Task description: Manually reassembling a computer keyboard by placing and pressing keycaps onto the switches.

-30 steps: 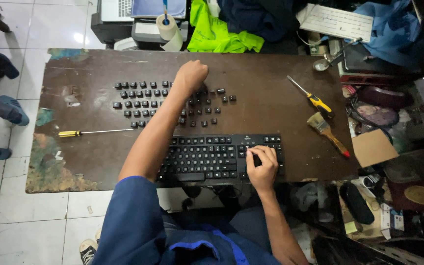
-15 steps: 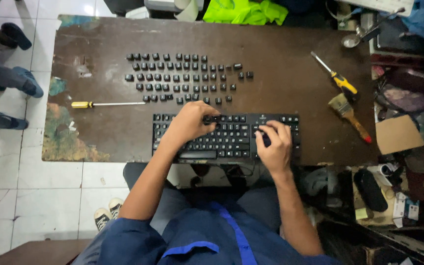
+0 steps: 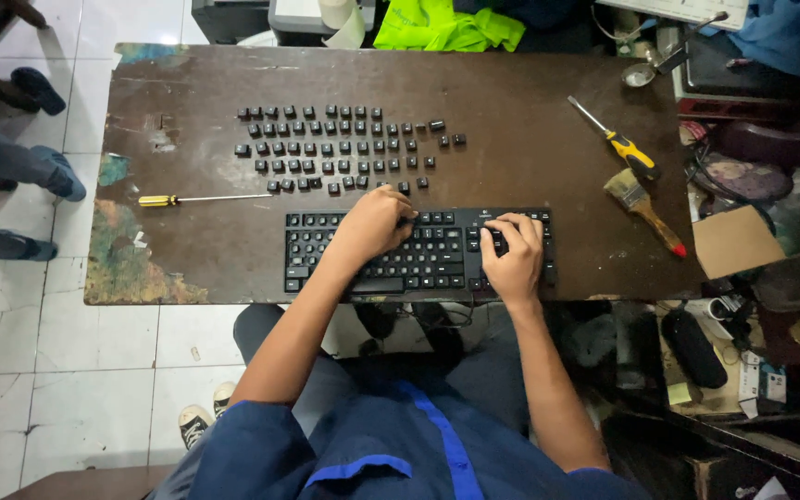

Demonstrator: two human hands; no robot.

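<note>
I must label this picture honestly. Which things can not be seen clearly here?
- Head view: the keys under the left hand and right hand are covered on the keyboard.
- The marks on the loose keycaps are too small to read.
- Whether either hand pinches a keycap: fingers hide it.
- The green cloth is cut off by the top edge.

Both hands (image 3: 446,243) on black keyboard (image 3: 418,252); loose keycaps (image 3: 344,148) beyond.

keyboard (image 3: 418,255): middle keys hidden under left hand (image 3: 377,222)
right hand (image 3: 514,255): covers right-side keys
loose keycaps (image 3: 344,148): markings too small to tell
</note>
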